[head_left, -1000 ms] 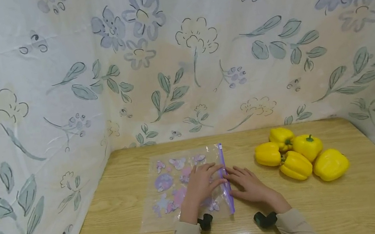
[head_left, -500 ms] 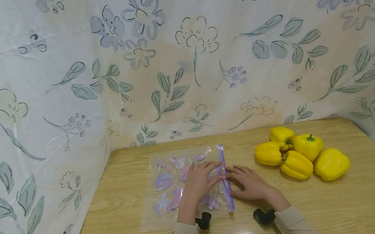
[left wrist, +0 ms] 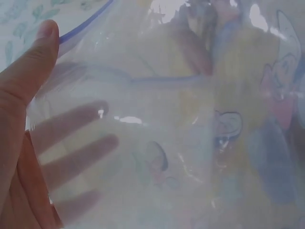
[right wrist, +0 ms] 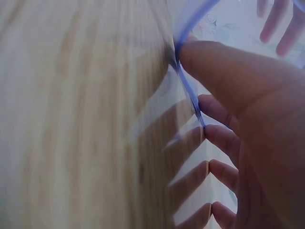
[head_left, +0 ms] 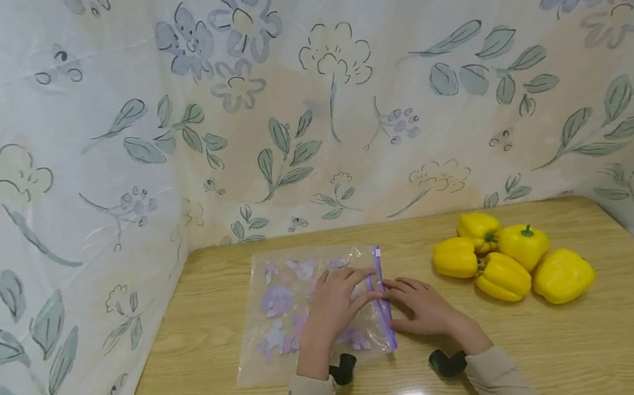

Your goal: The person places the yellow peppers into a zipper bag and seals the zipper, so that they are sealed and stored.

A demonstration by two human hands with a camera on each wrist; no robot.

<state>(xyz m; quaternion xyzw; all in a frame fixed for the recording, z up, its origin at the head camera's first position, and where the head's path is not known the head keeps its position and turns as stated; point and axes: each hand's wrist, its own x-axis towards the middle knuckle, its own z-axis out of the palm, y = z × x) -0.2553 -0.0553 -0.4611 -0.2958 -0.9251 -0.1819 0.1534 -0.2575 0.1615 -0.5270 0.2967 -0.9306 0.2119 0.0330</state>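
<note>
- The clear bag (head_left: 293, 303) lay flat on the worktop (head_left: 197, 385), left of its middle, with one side just in from the back edge and the mouth facing the right edge.
- Along that mouth ran a purple strip (head_left: 392, 335), with a small white tab (head_left: 377, 252) at the end nearest the back edge. Pink and lilac pictures (head_left: 276, 300) showed across the bag; whether printed on it or loose inside, I could not tell.
- The left hand (head_left: 334, 299) was over the bag, fingertips towards the mouth. In its wrist view the thumb (left wrist: 40, 52) met the strip and three straight fingers showed through the film; whether it pinched the plastic, I could not tell.
- The right hand (head_left: 420, 309) rested palm down outside the mouth, fingers spread and relaxed, tips against the strip, gripping nothing.
- The bag looked very light, limp and slippery, its film likely to crease, cling or slide about the worktop.
- The strip seemed the stiffest part, so the surest hold was probably there, a lip taken between thumb and finger; tugging the thin film risked stretching it.
- Five yellow peppers (head_left: 502, 278) sat grouped between the mouth and the right edge, apart from both hands.
</note>
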